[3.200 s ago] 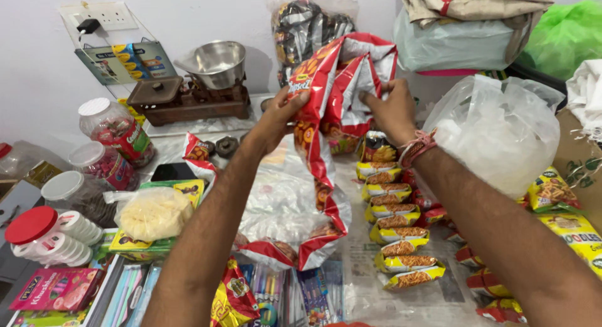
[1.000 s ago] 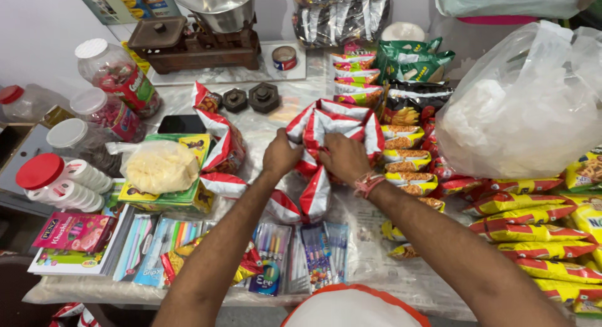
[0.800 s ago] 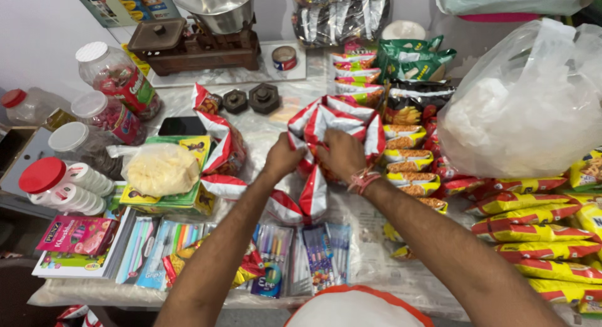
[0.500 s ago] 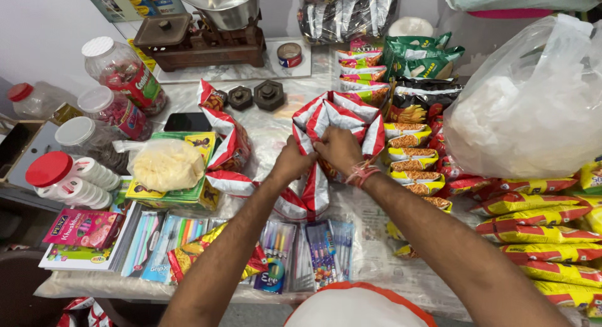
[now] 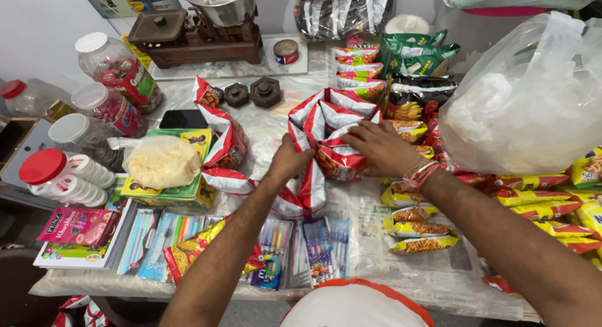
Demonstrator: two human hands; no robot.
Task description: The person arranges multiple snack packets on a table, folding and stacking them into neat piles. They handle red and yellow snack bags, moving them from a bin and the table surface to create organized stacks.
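A connected strip of red-and-white snack packets [image 5: 332,117] lies bunched in folds at the middle of the table. My left hand [image 5: 290,161] grips the near left edge of the bunch. My right hand [image 5: 379,148], with a red thread band at the wrist, presses flat on the packets from the right. More of the same strip [image 5: 221,139] trails off to the left across the table. Part of the bunch is hidden under my hands.
Candy jars [image 5: 119,70] stand at the left and a bagged yellow snack [image 5: 162,161] sits on boxes. Pen packs [image 5: 295,245] line the front edge. Yellow snack packets [image 5: 414,230], a large clear plastic bag [image 5: 527,101], a balance scale [image 5: 200,32] and two iron weights [image 5: 251,92] surround the centre.
The strip, held up in the air earlier, has come down onto the table. My hands have kept gathering it into folds, and the view has shifted slightly.
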